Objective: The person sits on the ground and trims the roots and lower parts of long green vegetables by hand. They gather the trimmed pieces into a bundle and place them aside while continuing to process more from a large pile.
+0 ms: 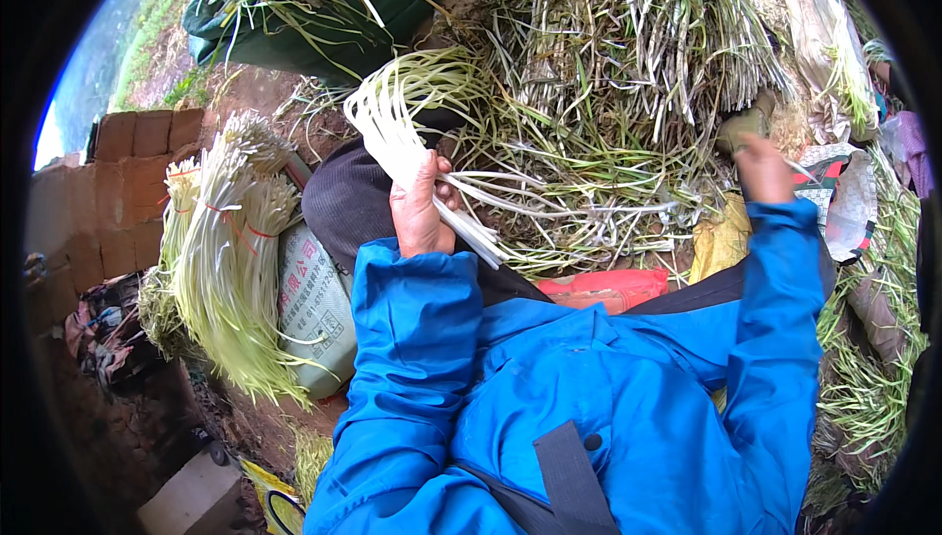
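My left hand (423, 204) is closed around a bunch of pale blanched chive-like stalks (386, 126). Their yellow-green leaves droop over at the far end, and white stem ends stick out below my fist. A few loose stalks (515, 193) stretch rightward from that hand. My right hand (765, 167) is off to the right beside a shoe (743, 123), its fingers curled and blurred. A thin white stalk (802, 169) shows at its edge; whether the hand holds it is unclear. A large heap of green and white stalks (633, 42) lies in front of me.
Tied bundles of pale stalks (228, 262) lean on a printed sack (313, 307) at my left. Beyond are stacked bricks (132, 196) and a dark green sack (309, 42) topped with stalks. A red bag (603, 288) lies between my legs; more greens (876, 380) cover the right.
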The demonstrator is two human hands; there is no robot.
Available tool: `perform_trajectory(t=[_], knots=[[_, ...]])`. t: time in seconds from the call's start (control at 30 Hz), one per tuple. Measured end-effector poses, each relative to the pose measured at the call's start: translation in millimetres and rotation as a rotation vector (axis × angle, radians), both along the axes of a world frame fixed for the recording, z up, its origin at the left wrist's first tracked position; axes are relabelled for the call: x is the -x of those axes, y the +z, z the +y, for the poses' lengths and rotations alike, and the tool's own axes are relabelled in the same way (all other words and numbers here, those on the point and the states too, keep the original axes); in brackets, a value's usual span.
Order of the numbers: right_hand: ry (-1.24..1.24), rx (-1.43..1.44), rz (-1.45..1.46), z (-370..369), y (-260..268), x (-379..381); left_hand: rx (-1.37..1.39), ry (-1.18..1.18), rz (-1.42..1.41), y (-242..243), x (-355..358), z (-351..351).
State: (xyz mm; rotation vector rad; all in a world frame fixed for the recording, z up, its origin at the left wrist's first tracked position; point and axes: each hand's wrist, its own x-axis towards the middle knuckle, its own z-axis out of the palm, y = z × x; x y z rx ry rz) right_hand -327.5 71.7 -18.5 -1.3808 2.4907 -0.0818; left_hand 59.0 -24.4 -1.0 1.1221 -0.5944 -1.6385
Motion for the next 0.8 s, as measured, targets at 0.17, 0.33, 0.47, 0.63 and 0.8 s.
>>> perform_trajectory(t=[0.17,0.33,0.47,0.63,0.8], knots=[[0.538,0.363,-0.507,-38,-16,-111,0.008,-0.16,0.056,17,11,2],[0.566,0.198,-1.614,-49,-5,-197,0.031,-0.28,0.065,41,23,-8],[0.364,0.104,-1.912,-13,17,-187,0.08,-0.31,0.05,53,37,-34],[0.052,-0.024,-1.74,30,13,-182,0.087,-0.252,0.009,38,58,-44],[-0.553,0.897,-1.953,31,12,-115,-0.068,-0.228,0.185,15,39,-48]])
